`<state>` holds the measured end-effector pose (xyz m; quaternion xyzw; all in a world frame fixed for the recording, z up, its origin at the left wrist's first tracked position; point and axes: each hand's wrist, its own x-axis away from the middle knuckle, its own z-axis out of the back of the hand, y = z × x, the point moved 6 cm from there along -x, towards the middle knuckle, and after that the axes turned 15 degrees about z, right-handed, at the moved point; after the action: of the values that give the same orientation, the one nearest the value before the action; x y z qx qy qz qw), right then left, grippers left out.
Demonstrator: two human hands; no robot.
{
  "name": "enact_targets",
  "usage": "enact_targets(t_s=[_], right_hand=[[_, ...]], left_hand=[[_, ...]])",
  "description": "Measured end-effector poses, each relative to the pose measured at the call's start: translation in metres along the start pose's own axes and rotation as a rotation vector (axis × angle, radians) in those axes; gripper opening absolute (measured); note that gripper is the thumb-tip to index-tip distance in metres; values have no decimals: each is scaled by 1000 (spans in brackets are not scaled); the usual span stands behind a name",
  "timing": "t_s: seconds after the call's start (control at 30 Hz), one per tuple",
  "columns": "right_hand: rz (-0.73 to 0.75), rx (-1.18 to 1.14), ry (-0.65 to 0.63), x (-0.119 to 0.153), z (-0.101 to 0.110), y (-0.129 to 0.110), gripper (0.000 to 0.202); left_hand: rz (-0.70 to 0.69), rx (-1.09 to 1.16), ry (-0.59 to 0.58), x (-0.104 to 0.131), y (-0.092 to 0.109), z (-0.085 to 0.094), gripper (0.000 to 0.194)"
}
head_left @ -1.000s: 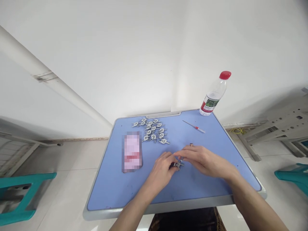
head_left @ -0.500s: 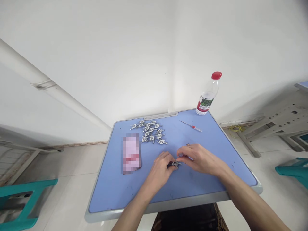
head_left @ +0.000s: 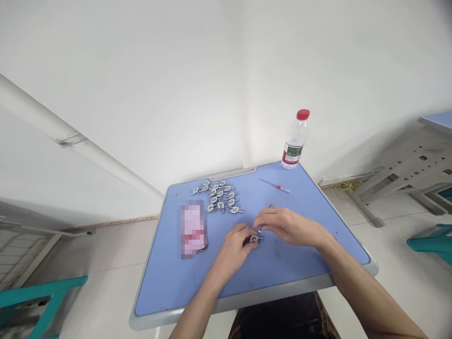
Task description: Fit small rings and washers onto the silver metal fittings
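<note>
My left hand [head_left: 235, 246] is closed on a small metal lock piece [head_left: 254, 239] with a key-like part sticking out, low over the blue desk. Just to its right, my right hand [head_left: 286, 226] pinches a small shiny metal part [head_left: 260, 229], too small to make out fully. Several similar metal lock pieces with keys [head_left: 219, 194] lie in a cluster beyond my left hand. A pixelated pink phone-like object [head_left: 192, 230] lies left of my hands. Beyond my right hand rests a thin screwdriver [head_left: 278, 186] with a red band and clear handle.
A clear bottle with a red cap [head_left: 294, 143] stands at the desk's back right corner, near the white wall. The blue desk [head_left: 165, 282] has a grey rim. Teal stools [head_left: 56, 294] stand on the floor at both sides, and another desk [head_left: 438, 120] is at right.
My right hand has lifted slightly away from the lock piece, and a small shiny part now shows at its fingertips. The view has shifted a little.
</note>
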<state>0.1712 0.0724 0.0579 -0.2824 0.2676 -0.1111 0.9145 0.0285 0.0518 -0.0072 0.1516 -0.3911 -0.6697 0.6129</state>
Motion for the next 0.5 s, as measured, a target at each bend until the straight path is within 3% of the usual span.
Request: enact_targets(t_s=[0.2, 0.33, 0.5], right_hand=[[-21, 84, 54, -3, -7, 4, 16], [-131, 362, 119, -3, -12, 20, 23], [-193, 627, -48, -10, -16, 19, 37]], left_hand=[[-42, -50, -24, 0, 2, -2, 27], [-59, -34, -9, -1, -1, -2, 26], [-67, -21, -12, -3, -5, -2, 28]])
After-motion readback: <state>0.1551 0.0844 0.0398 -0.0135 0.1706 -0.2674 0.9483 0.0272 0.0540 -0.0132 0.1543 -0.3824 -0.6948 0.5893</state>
